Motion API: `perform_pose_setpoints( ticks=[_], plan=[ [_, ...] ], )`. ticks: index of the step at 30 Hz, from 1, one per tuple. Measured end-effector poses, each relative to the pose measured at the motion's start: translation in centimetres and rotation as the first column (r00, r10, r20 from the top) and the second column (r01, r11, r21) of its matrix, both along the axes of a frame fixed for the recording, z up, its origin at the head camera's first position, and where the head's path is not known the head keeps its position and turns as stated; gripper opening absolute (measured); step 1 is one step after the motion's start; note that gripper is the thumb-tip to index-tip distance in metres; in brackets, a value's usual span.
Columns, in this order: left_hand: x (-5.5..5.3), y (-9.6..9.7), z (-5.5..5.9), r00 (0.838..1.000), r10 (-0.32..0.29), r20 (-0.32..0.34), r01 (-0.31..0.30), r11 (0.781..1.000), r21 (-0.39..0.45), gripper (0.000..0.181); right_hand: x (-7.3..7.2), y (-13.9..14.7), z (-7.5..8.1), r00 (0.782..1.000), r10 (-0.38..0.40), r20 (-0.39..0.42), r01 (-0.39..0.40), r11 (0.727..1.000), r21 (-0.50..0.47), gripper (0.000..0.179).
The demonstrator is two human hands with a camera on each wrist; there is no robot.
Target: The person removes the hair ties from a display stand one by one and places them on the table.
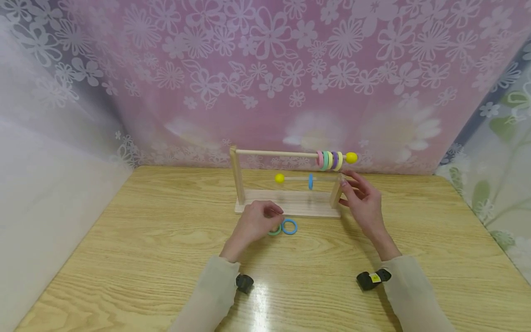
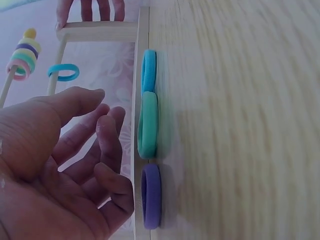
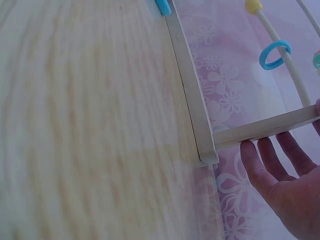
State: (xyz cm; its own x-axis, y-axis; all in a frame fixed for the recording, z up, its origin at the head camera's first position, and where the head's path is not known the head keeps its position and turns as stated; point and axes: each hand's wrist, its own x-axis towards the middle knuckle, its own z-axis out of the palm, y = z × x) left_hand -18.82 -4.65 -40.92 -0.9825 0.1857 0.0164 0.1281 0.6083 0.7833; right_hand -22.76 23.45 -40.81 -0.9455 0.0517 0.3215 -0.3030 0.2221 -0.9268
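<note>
Three loose rings [image 2: 153,125], left hand [image 1: 258,221] near — right hand [image 1: 367,205] holding stand [image 1: 296,200]

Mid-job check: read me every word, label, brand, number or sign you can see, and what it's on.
Yellow label on the black wrist strap by the right sleeve: marked, but too small and blurred to read.
No other text shows on the wooden stand or rings.

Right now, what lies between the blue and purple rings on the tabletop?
A green ring lies between them, as the left wrist view shows.
</note>
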Motion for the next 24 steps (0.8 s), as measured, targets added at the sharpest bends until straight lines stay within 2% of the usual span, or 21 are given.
perform_pose_setpoints(
  ticks=[13,24],
  plan=[
    [0.0,0.5,0.1,0.996,0.04,-0.077,-0.032,0.994,0.1,0.019,-0.1,0.0,-0.1,1.0,-0.009,0.023,0.009,1.0,-0.004,0.043],
    [0.0,1.2,0.0,0.986,0.081,-0.146,-0.049,0.976,0.211,0.022,0.0,0.0,0.0,1.0,-0.001,0.012,0.001,1.0,-0.008,0.043]
  ],
)
